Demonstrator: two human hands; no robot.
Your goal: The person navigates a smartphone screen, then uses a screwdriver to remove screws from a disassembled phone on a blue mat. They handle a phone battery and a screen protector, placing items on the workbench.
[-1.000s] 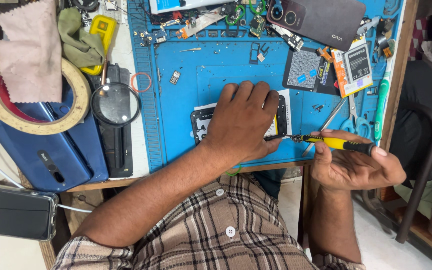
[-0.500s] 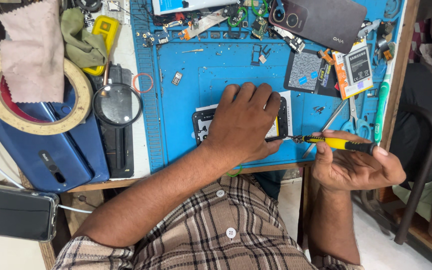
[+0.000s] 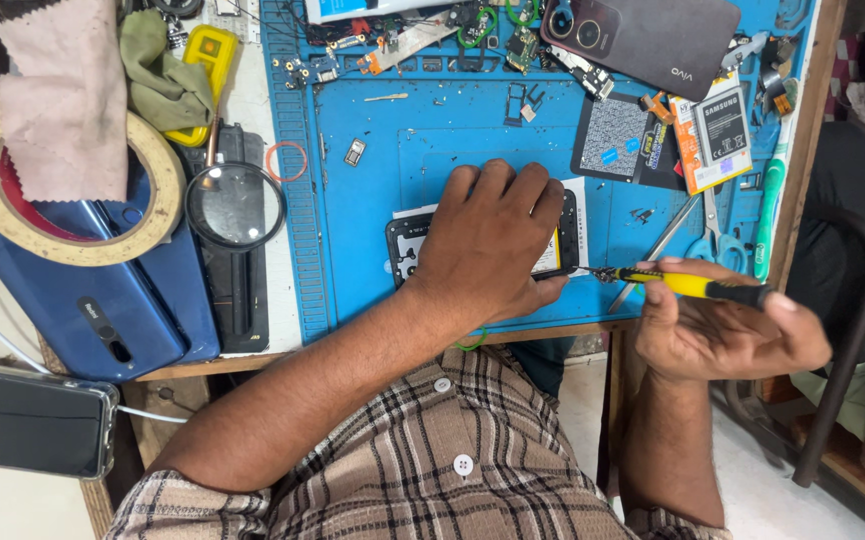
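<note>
- An opened phone (image 3: 573, 235) is being pressed flat onto the blue work mat (image 3: 373, 200) by the left hand (image 3: 488, 240), palm down with the fingers spread across the device, so that most of it is being hidden.
- A yellow-handled screwdriver (image 3: 688, 285) is being gripped by the right hand (image 3: 723, 330), fingers closed round the handle; its tip is being held at the phone's right edge, though the exact point of contact cannot be made out.
- Scissors (image 3: 708, 240) and a green toothbrush (image 3: 768, 215) are lying on the mat just behind the right hand.
- A magnifying glass (image 3: 236, 205) is lying to the left of the mat, near a roll of tape (image 3: 73, 245) draped with a pink cloth (image 3: 63, 100).
- A dark phone back cover (image 3: 653, 40) and loose small parts are lying along the mat's far edge.
</note>
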